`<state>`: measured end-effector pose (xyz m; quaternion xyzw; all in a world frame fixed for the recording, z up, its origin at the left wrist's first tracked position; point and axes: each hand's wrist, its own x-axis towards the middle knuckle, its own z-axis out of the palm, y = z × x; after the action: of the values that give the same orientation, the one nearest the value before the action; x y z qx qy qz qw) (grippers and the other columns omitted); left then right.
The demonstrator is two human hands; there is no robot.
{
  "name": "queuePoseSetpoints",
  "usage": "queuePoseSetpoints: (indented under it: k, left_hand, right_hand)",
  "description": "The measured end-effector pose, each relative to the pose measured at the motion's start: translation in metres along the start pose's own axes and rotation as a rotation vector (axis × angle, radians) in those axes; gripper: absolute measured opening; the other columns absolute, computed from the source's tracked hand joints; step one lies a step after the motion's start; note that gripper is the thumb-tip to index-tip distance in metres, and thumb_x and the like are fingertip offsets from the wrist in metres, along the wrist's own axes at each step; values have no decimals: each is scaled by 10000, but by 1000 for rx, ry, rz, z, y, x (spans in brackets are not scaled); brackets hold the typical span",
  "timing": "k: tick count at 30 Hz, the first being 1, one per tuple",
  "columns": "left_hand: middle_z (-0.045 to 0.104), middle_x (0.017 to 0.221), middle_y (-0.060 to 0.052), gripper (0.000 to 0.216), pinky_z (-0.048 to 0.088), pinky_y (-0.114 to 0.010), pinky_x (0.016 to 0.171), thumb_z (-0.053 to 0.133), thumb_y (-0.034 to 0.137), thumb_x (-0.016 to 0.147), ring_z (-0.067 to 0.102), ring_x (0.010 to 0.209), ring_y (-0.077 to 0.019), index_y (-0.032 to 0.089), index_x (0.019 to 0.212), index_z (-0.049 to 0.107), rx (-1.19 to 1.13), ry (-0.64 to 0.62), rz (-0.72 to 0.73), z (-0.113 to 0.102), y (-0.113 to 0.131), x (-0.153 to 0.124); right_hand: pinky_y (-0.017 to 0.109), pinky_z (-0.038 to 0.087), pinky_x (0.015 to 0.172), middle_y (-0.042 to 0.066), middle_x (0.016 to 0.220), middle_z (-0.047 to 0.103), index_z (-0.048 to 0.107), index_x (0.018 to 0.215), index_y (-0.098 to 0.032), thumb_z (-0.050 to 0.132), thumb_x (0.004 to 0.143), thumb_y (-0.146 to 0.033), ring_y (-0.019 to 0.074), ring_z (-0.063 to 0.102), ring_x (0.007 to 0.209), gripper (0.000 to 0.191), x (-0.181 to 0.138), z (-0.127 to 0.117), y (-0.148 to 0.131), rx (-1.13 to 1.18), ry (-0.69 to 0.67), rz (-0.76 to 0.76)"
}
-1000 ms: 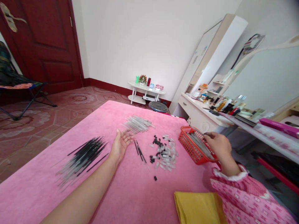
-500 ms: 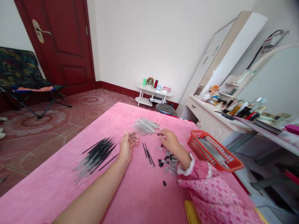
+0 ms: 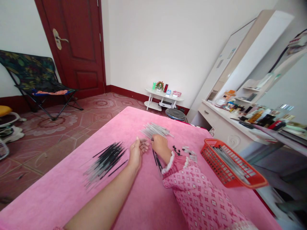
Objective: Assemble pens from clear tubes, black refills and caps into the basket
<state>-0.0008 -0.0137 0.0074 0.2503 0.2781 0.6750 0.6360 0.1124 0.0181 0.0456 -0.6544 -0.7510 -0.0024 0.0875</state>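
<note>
My left hand (image 3: 136,154) rests on the pink cloth, palm turned to the right, thumb up and fingers loosely bent; nothing shows clearly in it. Close beside its fingertips is my right hand (image 3: 161,146), fingers closed; a small dark spot shows at its fingertips, too small to name. Slim black sticks (image 3: 157,159), like pens, lie partly hidden below the right hand and sleeve. Beyond the hands is a pile of whitish-grey sticks (image 3: 154,128). Left of my left hand lies a pile of black and grey pen-like sticks (image 3: 107,161).
Small black caps (image 3: 176,150) and clear caps (image 3: 189,150) lie right of my right hand, partly under the sleeve. A red basket (image 3: 216,163) with grey sticks stands at the table's right edge. Beyond are a dressing table (image 3: 218,119), a folding chair (image 3: 31,73) and a door (image 3: 79,48).
My right hand has moved left from beside the caps to my left hand's fingertips, and its sleeve now covers part of the caps. The camera view has turned slightly left.
</note>
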Motion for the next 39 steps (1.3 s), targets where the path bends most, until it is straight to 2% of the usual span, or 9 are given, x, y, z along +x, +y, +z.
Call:
queuePoseSetpoints:
  k: [4, 9, 17, 20, 24, 27, 31, 36, 39]
  left_hand:
    - [617, 625, -57, 497, 356, -205, 474, 519, 561, 752, 520, 500, -91, 78, 797, 632, 22, -11, 8, 1, -1, 0]
    - [627, 637, -65, 453, 367, -208, 483, 551, 520, 748, 526, 506, -93, 79, 805, 635, 34, -34, 14, -2, -2, 1]
    - [588, 616, 6, 362, 369, -195, 469, 691, 388, 668, 504, 475, -76, 133, 905, 593, 153, 2, 79, -1, -10, 2]
    - [582, 607, 2, 364, 371, -197, 472, 698, 377, 663, 506, 480, -79, 122, 906, 605, 158, -18, 59, -1, -12, 3]
    - [561, 565, 1, 271, 366, -191, 484, 696, 350, 669, 485, 485, -71, 102, 751, 622, 130, 4, 60, -4, -12, 5]
    - [565, 577, 6, 250, 370, -184, 494, 705, 328, 660, 487, 498, -66, 105, 734, 618, 74, 54, 61, -5, -9, 5]
    - [567, 578, 9, 270, 363, -183, 478, 725, 333, 630, 485, 490, -65, 104, 724, 617, 52, 80, 37, -2, -7, 6]
    - [558, 566, 21, 278, 364, -174, 479, 743, 325, 604, 488, 490, -57, 103, 716, 619, 37, 94, 18, 1, -5, 5]
    - [565, 568, 18, 280, 370, -176, 481, 745, 326, 603, 494, 491, -57, 100, 717, 624, 38, 93, 9, 1, -6, 5]
  right_hand:
    - [287, 398, 786, 119, 999, 640, 590, 1053, -150, 439, 857, -244, 210, 572, 960, 265, 2, 1, 2, -11, -5, 14]
    - [288, 411, 729, 147, 920, 662, 654, 907, -121, 458, 837, -286, 228, 602, 891, 265, 6, 1, 0, -22, -35, 35]
    - [236, 388, 658, 69, 887, 688, 663, 878, -185, 491, 786, -255, 170, 610, 811, 207, -21, -28, 3, 116, 7, -29]
    - [222, 381, 639, 45, 842, 692, 668, 836, -197, 521, 766, -275, 151, 611, 774, 181, -40, -35, 8, 163, -40, -69]
    - [231, 386, 610, 45, 817, 694, 673, 837, -211, 569, 732, -379, 164, 615, 749, 223, -61, -43, 19, 118, -84, -24]
    - [258, 390, 568, 70, 735, 691, 685, 716, -202, 633, 648, -430, 203, 622, 692, 243, -74, -50, 28, -30, -243, 4]
    - [280, 415, 567, 100, 708, 689, 685, 670, -186, 680, 577, -369, 250, 638, 714, 205, -84, -55, 32, -145, -382, -37]
    - [263, 430, 564, 114, 719, 696, 690, 683, -176, 582, 615, -187, 245, 653, 734, 128, -83, -49, 32, -141, -382, -53]
    - [275, 439, 575, 142, 743, 698, 695, 702, -161, 548, 631, -180, 258, 655, 748, 165, -83, -44, 33, -166, -351, -48]
